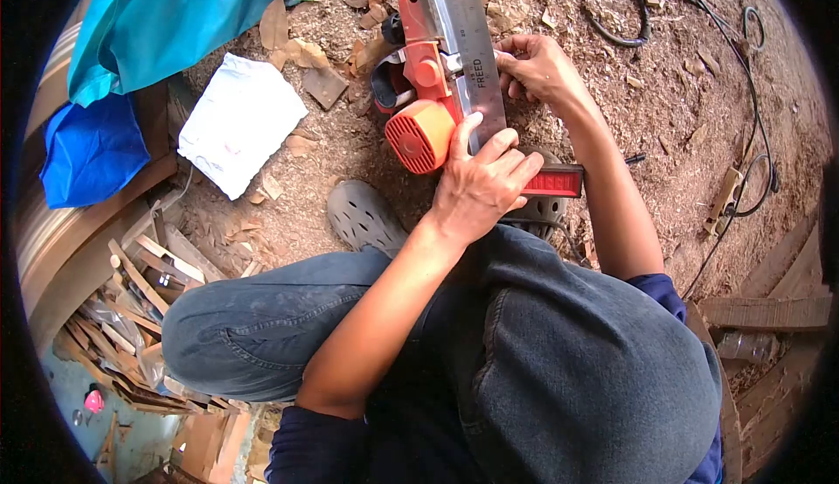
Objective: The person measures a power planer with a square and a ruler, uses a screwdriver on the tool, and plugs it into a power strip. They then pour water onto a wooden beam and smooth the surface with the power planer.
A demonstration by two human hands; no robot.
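Denim-clad knees fill the foreground. Beyond them the left hand presses, fingers loosely curled, on a steel square beside its red stock. The right hand pinches the blade's far edge. That square lies along an upturned orange planer on sawdust-covered ground.

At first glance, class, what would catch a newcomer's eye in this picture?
The orange electric planer on the sawdust ground, top centre, stands out first. A steel square lies along it, held by the left hand, the right hand at its edge. A bright blue tarp fills the top left.
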